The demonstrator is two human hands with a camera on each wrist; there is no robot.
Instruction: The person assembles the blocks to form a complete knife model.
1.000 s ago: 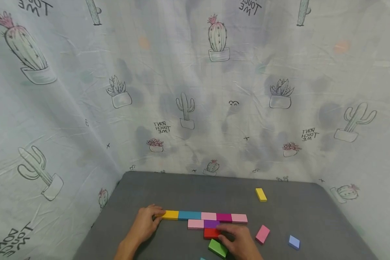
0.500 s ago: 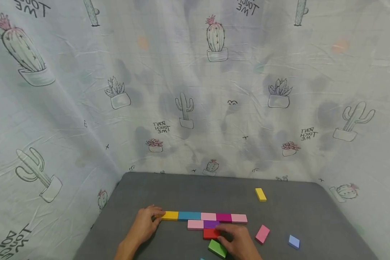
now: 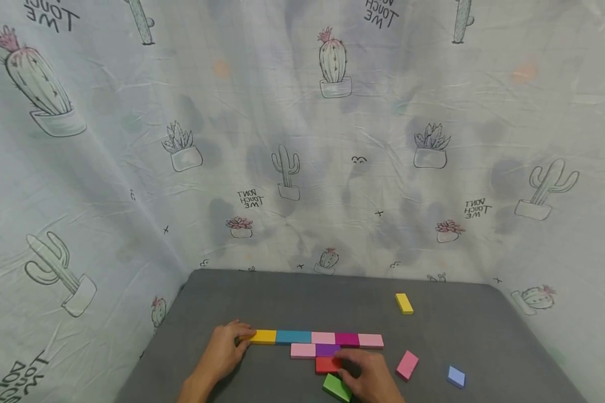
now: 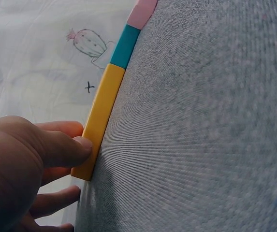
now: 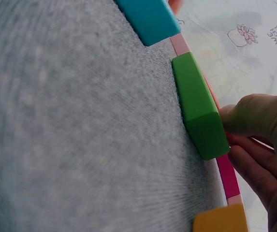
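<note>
- Red block (image 3: pixel 327 365): flat on the grey table (image 3: pixel 262 296), against the near edge of the purple block (image 3: pixel 327 350); green block (image 3: pixel 336 387) angled just nearer.
- Right hand (image 3: pixel 370 372): thumb and forefinger nearly closed, pinching red's right end.
- Left hand (image 3: pixel 224 347): pinching the left end of the long yellow block (image 3: pixel 264 337), which heads the far row.
- Left wrist view: yellow's end face, thumb on the near side; head view hides that end behind fingers.
- Right wrist view: nearby teal block (image 5: pixel 150 19) and orange block (image 5: pixel 220 220), which I can't match from the head; green mostly covers red there.
</note>
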